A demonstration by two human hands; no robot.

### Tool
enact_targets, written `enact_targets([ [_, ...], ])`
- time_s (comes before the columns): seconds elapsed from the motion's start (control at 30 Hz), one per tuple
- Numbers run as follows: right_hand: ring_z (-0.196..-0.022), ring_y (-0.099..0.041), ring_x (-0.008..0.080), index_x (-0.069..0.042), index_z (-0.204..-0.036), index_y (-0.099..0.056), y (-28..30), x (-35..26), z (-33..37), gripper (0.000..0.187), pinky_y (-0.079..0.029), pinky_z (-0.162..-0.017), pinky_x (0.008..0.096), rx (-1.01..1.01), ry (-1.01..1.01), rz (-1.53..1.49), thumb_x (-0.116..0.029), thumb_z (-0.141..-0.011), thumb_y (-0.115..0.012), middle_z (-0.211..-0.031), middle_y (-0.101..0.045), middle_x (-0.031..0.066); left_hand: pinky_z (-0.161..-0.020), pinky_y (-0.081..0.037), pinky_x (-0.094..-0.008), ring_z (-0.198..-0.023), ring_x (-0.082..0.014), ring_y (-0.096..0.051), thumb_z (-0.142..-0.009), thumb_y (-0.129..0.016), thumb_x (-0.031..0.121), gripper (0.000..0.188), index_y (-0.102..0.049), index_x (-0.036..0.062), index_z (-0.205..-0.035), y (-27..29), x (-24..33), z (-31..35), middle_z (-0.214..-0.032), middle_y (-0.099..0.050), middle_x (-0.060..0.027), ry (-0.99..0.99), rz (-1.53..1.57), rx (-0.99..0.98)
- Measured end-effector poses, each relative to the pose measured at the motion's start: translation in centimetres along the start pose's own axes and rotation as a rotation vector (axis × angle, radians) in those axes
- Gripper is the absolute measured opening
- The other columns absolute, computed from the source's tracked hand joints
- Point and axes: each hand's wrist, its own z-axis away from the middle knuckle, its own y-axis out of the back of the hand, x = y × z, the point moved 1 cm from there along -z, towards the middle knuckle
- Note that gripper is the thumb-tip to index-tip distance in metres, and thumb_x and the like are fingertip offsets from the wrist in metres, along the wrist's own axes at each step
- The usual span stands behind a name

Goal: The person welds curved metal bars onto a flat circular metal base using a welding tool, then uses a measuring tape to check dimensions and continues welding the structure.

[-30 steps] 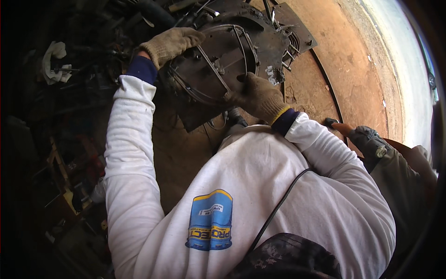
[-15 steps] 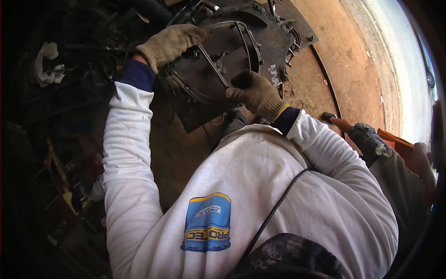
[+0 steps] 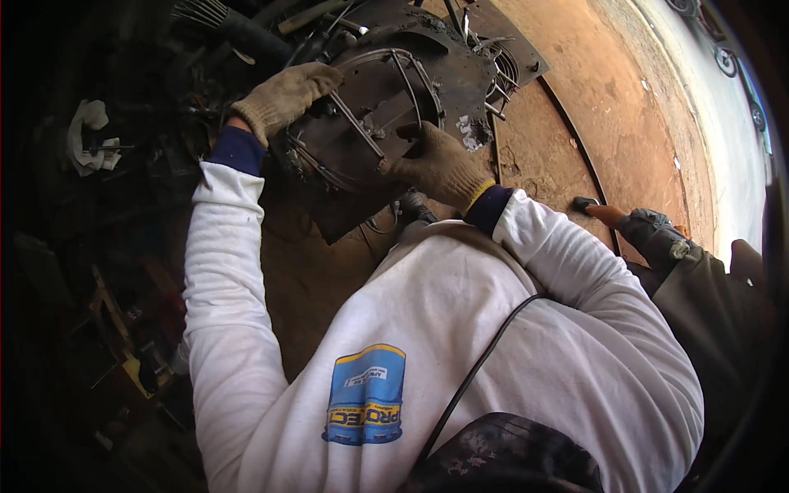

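A frame of thin bent metal rods [image 3: 357,124], with curved sides and straight crossbars, lies over a dark, worn steel plate [image 3: 477,90]. My left hand [image 3: 283,97], in a tan knit work glove, is closed on its far left side near the upper end of one crossbar. At the near right, my right hand [image 3: 444,167], gloved alike, grips the frame by the lower end of that same crossbar. The fingertips of both hands are partly hidden. Small fittings show along the frame between the hands.
A coil of wire rod [image 3: 505,70] lies at the plate's far right. Dark tools and scrap crowd the left, with a white cloth [image 3: 86,135] among them. A long dark bar [image 3: 575,144] runs across the brown floor. Another person's leg [image 3: 649,234] is at the right.
The view has shifted slightly, so hands, frame and plate appear a little farther left. Both hands keep their hold on the frame, which looks much the same.
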Motion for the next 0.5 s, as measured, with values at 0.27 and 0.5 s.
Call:
enact_targets([
  [0.27,-0.109,-0.068,0.0327,0.006,-0.133,-0.054,-0.1,-0.2,0.2,0.080,-0.053,-0.094,0.0383,0.040,0.002,0.023,-0.045,-0.079,-0.084,-0.115,-0.070,0.0236,-0.096,-0.049,-0.0274,-0.107,-0.0156,-0.063,-0.103,-0.057,0.021,0.034,-0.058,-0.0023,-0.128,-0.3,2.6,0.0,-0.116,-0.067,-0.0060,0.068,-0.408,-0.060],
  [0.5,-0.108,-0.069,0.0310,0.005,-0.131,-0.056,-0.1,-0.6,0.2,0.077,-0.053,-0.093,0.0377,0.033,-0.016,0.041,-0.044,-0.079,-0.085,-0.113,-0.071,0.0223,-0.095,-0.047,-0.0240,-0.103,-0.0110,-0.061,-0.102,-0.062,0.024,0.031,-0.064,-0.0011,-0.120,-0.5,1.9,-0.3,-0.108,-0.068,-0.0028,0.114,-0.255,-0.062],
])
